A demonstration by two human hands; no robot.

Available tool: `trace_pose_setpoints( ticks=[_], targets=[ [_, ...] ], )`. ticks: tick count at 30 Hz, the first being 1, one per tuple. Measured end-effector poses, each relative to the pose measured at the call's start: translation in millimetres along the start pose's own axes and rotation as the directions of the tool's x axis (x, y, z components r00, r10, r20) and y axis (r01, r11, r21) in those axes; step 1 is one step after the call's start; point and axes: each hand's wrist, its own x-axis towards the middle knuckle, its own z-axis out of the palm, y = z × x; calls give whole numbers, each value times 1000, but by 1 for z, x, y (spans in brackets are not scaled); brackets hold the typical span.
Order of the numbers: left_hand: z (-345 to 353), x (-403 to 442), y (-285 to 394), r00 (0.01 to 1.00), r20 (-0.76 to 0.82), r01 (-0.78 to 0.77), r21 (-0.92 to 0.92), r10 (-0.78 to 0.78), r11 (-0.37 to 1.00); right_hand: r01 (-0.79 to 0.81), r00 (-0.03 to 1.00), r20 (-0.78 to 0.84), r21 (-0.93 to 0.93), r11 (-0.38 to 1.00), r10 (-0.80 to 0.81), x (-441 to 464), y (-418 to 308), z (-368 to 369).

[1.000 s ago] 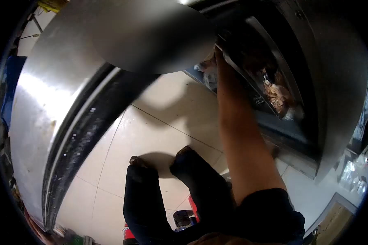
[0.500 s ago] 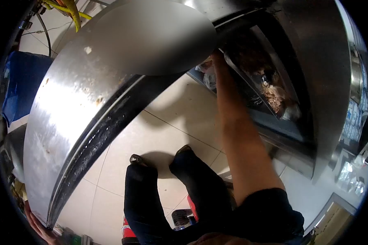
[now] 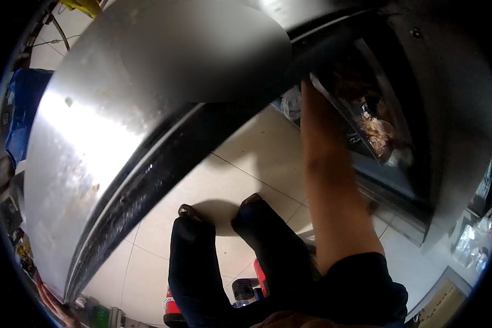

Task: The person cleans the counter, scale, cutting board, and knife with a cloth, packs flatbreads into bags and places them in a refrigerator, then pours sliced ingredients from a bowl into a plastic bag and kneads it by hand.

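Since the earlier frame, the metal door and its dark seal have shifted in view, and the seal now covers where the right hand showed. Largest, that door is curved by the lens, its brushed face glossy and smudged with small brownish spots, its seal ribbed and wet-looking. Opposite it stands a cabinet of dull grey metal, open toward the floor of pale, smooth tiles. Over its near edge reaches the bare right arm; the hand is hidden, so its grip cannot be told. Inside the cabinet, just beside the arm, lies a long, narrow tray with straight edges. Toward its near end sits ragged, pale-brown food, lumpy and moist-looking. Crinkled clear plastic shows at the arm's other side. Smallest, the left hand has fingers extended against the door's bottom corner; whether they grip is unclear.
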Motion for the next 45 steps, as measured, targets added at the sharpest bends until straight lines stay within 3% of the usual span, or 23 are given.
trace_pose_setpoints(
  ticks=[5,7,9,11,13,14,15,16,17,18,19,21,23,25,27,29,31,32,33,34,37,39,45],
  targets=[
    [20,26,67,989,-75,94,-349,-128,932,-28,1000,-1,6,1000,28,-36,17,-19],
    [35,18,69,964,59,215,-743,-259,634,-49,999,19,-8,999,50,-68,36,-38],
    [34,1,91,937,98,315,-646,-334,695,-76,994,78,-47,996,79,-114,58,-64],
    [49,-28,92,948,172,319,-541,-269,778,-63,974,197,-225,972,109,-170,87,-98],
    [51,-55,133,936,332,312,-636,-115,705,57,929,353,-429,902,109,-226,114,-151],
    [59,-68,146,935,347,242,-776,74,582,138,902,418,-510,849,104,-254,132,-182],
    [79,-81,142,892,450,315,-684,40,658,130,839,515,-500,856,174,-284,95,-224],
    [89,-99,170,892,446,347,-781,75,520,205,815,558,-531,822,157,-304,113,-252],
    [116,-111,177,850,482,316,-790,213,526,570,742,665,-563,598,-81,-330,129,-282],
    [96,-102,230,771,545,369,-803,328,467,520,687,725,-533,668,44,-344,77,-323],
    [81,-103,283,749,608,386,-722,262,574,111,764,567,-585,804,308,-359,39,-354],
    [49,-101,379,667,700,430,-641,255,635,160,795,573,-513,844,198,-387,41,-409],
    [59,-102,445,579,724,509,-680,374,528,91,738,562,-631,770,373,-403,43,-449],
    [58,-90,508,518,627,344,-775,581,530,5,791,552,-436,900,263,-421,31,-504],
    [49,-83,568,558,701,234,-646,444,726,-158,786,467,-481,863,404,-431,13,-542],
    [14,-70,631,426,812,442,-571,399,692,-274,793,395,-451,850,465,-437,7,-577],
    [111,-46,640,391,755,309,-647,527,698,-370,832,298,-331,868,468,-457,7,-605],
    [23,-45,681,369,815,373,-570,447,732,-392,831,258,-356,848,493,-463,4,-614],
    [57,-27,685,369,760,340,-646,535,683,-429,825,209,-372,823,525,-467,1,-626],
    [51,-20,700,429,780,333,-606,456,722,-429,860,130,-336,838,493,-479,8,-628],
    [18,11,728,355,742,272,-664,569,696,-475,877,-50,-251,843,479,-502,16,-628],
    [9,19,745,309,758,163,-637,575,753,-606,794,-100,-47,794,600,-521,10,-631],
    [-2,36,785,75,842,-142,-522,535,841,-696,647,-313,131,706,695,-589,-18,-596]
  ],
)
